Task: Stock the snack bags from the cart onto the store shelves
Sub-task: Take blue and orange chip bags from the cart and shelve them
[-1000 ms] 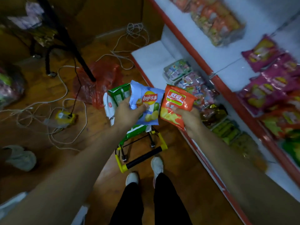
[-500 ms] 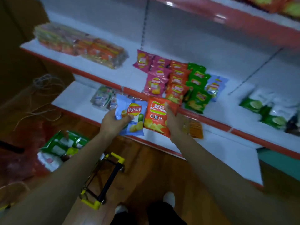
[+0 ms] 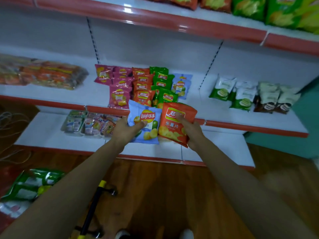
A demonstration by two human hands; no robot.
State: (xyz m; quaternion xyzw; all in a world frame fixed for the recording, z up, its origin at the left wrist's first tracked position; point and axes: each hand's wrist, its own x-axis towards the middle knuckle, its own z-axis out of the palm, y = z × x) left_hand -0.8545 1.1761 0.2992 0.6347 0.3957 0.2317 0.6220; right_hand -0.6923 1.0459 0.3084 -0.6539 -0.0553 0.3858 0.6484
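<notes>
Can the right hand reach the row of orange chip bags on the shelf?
Probably yes. The right hand, gripping an orange foil chip bag, is just before the white shelf; the row of orange chip bags lies slightly left. Only the blue foil bag in the left hand crowds that path.

Blue bag [image 3: 146, 125] in left hand [image 3: 126, 130]: round red/yellow logo, centre front, reads "Lay's 乐事". Orange bag [image 3: 174, 130] in right hand [image 3: 194, 133]: white chars "乐薯片" mid-front; red/white logo above is partly under the thumb, not legible. On mid shelf [image 3: 200, 102], far side: pink bags [image 3: 119, 96] w/ similar round logo, lettering too blurred; orange row [image 3: 143, 95] & green row [image 3: 166, 97] show red/white logos, chars unreadable. White-green packs [image 3: 222, 90] at right: print too small.
</notes>
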